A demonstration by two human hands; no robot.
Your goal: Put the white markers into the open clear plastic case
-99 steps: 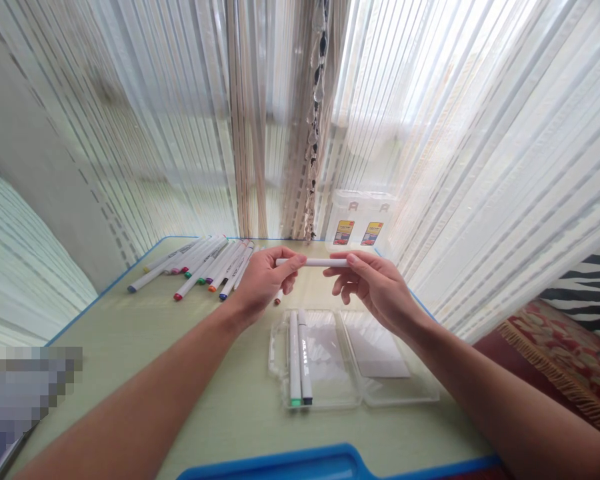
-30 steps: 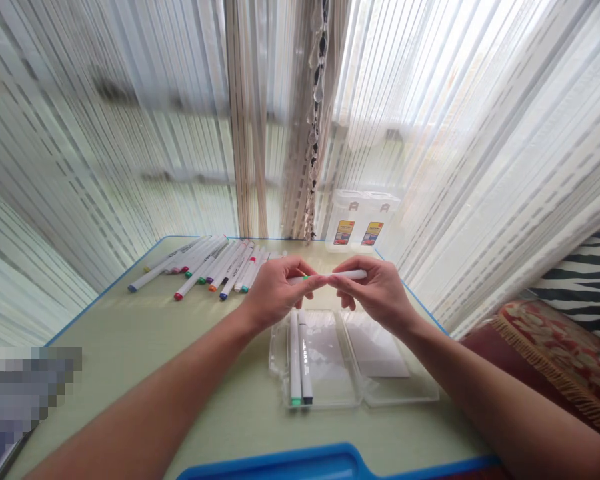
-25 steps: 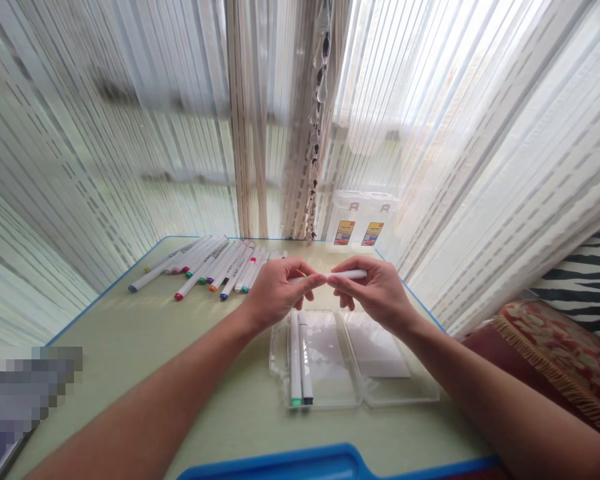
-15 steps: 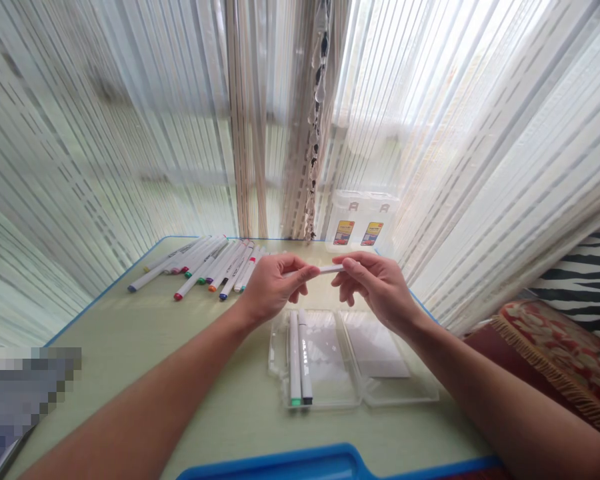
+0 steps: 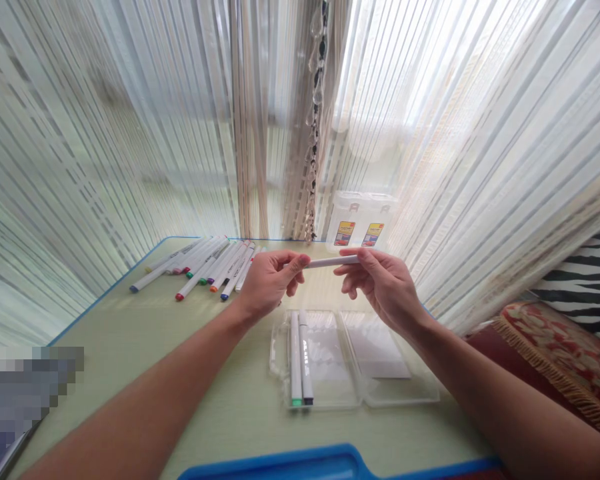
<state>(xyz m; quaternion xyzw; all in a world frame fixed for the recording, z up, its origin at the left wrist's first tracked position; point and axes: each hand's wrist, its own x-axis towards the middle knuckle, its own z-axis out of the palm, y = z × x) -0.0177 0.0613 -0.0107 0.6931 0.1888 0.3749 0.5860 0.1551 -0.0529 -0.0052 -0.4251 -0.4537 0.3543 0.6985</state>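
A white marker (image 5: 330,263) is held level above the table between my two hands. My left hand (image 5: 273,283) pinches its left end, and my right hand (image 5: 383,283) grips its right end between thumb and fingers. The marker's ends are hidden by the fingers. Below them lies an open clear plastic case (image 5: 333,360). Along the left side of its left half rest a green-tipped marker (image 5: 295,360) and a dark-tipped marker (image 5: 305,363), side by side. A white card (image 5: 380,353) shows in the right half.
Several white markers with coloured ends (image 5: 200,263) lie in a loose pile at the back left of the pale green table (image 5: 180,347). Closed clear cases (image 5: 363,220) with yellow labels stand at the back. A blue edge (image 5: 280,463) runs along the front.
My hands have moved farther apart along the marker, so more of its white barrel shows. The right hand has shifted slightly to the right. The case and its two markers are unchanged.
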